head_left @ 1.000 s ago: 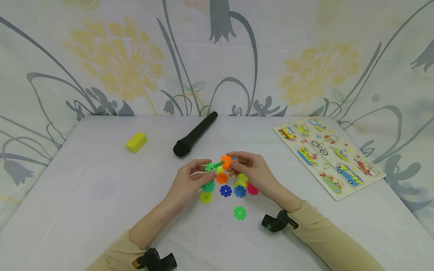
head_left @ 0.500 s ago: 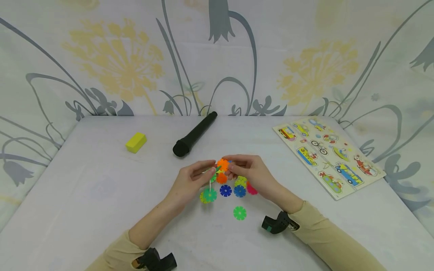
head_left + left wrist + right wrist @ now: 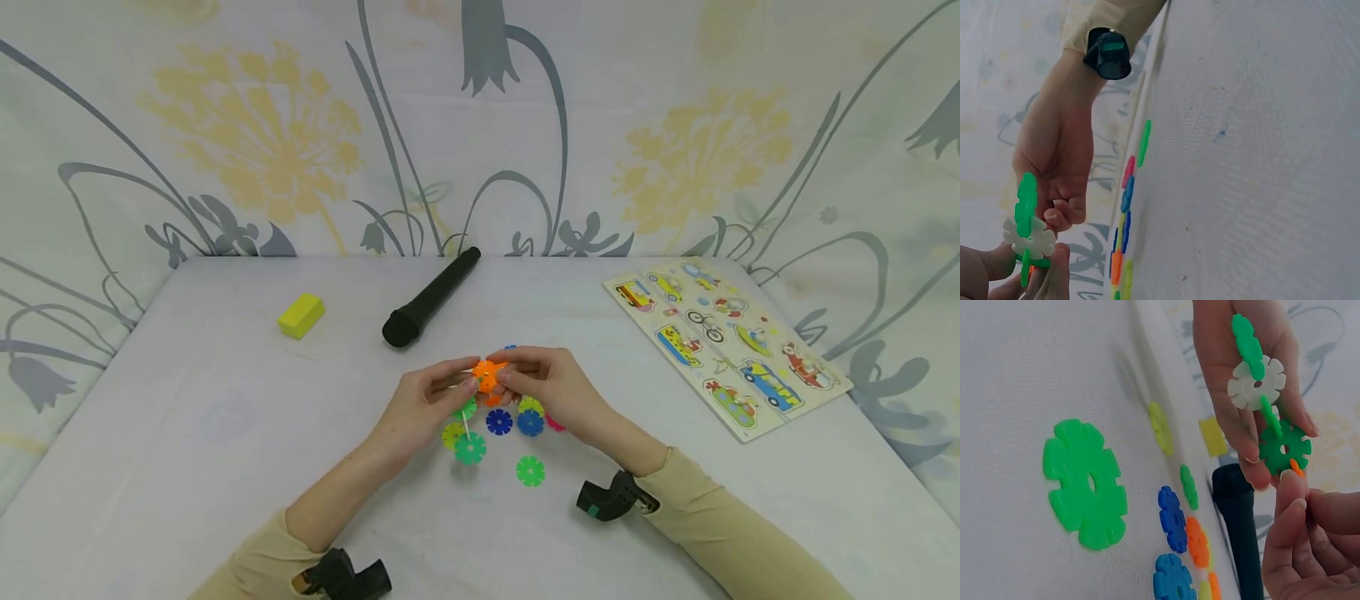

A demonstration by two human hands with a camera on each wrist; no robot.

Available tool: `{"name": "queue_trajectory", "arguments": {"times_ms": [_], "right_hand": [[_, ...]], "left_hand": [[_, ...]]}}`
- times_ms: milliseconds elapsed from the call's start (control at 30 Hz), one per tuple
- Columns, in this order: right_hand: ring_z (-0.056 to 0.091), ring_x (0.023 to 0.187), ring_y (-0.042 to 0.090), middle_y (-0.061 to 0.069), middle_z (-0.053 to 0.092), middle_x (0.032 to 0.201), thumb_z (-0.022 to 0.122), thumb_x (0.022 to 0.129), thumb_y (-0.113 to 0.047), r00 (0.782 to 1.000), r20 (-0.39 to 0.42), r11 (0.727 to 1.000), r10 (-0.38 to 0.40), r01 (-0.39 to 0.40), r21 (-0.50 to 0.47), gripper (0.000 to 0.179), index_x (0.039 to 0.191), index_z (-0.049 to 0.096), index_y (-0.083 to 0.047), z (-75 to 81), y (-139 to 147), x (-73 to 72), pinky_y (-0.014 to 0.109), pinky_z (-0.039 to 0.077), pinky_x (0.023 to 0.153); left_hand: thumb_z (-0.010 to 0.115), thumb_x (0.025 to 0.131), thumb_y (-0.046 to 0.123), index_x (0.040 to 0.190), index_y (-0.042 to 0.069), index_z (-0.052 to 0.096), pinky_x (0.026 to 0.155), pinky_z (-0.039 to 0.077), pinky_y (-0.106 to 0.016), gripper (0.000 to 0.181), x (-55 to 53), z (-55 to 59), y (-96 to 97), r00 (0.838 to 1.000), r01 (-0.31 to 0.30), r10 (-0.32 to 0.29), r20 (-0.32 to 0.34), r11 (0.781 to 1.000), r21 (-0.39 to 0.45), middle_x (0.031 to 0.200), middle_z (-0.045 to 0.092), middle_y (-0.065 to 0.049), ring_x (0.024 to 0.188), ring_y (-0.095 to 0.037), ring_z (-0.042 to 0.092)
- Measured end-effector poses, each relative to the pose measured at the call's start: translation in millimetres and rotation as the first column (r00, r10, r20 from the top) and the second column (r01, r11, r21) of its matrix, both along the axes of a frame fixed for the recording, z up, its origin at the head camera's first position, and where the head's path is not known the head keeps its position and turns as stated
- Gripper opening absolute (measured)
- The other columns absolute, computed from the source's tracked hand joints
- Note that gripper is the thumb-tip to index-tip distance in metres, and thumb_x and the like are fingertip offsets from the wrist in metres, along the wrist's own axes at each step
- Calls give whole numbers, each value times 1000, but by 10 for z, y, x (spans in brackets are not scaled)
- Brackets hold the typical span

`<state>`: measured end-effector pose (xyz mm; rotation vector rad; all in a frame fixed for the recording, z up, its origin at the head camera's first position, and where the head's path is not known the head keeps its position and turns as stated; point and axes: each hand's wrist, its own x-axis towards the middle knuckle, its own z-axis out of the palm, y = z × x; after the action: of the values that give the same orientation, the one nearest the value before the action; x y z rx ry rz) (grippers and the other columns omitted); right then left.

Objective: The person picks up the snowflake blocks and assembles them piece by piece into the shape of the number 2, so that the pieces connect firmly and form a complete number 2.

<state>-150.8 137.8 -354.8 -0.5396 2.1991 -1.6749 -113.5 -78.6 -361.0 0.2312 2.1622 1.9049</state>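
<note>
- While both hands meet over the middle of the table (image 3: pixel 360 508), the disc chain (image 3: pixel 1270 416) hangs between them, clear of the surface.
- Its long axis runs from the fingertips down toward the person, leaning slightly left; the free tip is a light green end disc (image 3: pixel 470 450).
- Beyond that come a white disc (image 3: pixel 1241 392), edge-on in the head view, a green link and a dark green disc (image 3: pixel 1271 452), neighbours set crosswise.
- An orange disc (image 3: pixel 486 372) touches the dark green one; how deeply it sits cannot be told.
- The left hand (image 3: pixel 422 408) grips the chain at the dark green disc between thumb and fingers.
- The right hand (image 3: pixel 561 387) pinches the orange disc, its other fingers curled.
- Compared with half a second ago, the free tip has swung nearer the person, and the orange disc has come lower and a little left.
- Loose discs, among them a dark blue disc (image 3: pixel 499 422) and a light green disc (image 3: pixel 530 472), lie below the hands, unmoved.
- Farther out are a black microphone (image 3: pixel 431 298), a yellow block (image 3: pixel 302 316) and a picture puzzle board (image 3: pixel 727 350).
</note>
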Motion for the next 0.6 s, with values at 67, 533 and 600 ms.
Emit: {"name": "queue_trajectory", "arguments": {"times_ms": [67,533,600], "right_hand": [[68,78,20,13,73,94,59,101,-12,1000,-4,1000,-4,4,1,30,127,63,2,-3,1,-1,32,59,81],[70,85,23,15,72,102,60,100,-10,991,-100,994,-88,93,51,26,120,66,5,84,97,-111,27,59,81],[70,88,24,16,72,105,61,100,-12,987,-126,990,-104,114,78,28,121,66,5,95,144,-155,27,58,83]], "left_hand": [[61,101,19,140,8,57,100,52,-35,41,-1,1,7,1000,-4,4,4,1000,2,130,65,-15,119,-29,65],[60,101,16,137,5,59,103,49,-35,38,-7,12,-2,998,-60,60,5,998,0,129,67,-13,112,-25,69],[61,100,16,137,5,60,103,49,-35,38,-10,10,-2,997,-71,71,8,997,-2,128,67,-13,111,-25,70]]}}
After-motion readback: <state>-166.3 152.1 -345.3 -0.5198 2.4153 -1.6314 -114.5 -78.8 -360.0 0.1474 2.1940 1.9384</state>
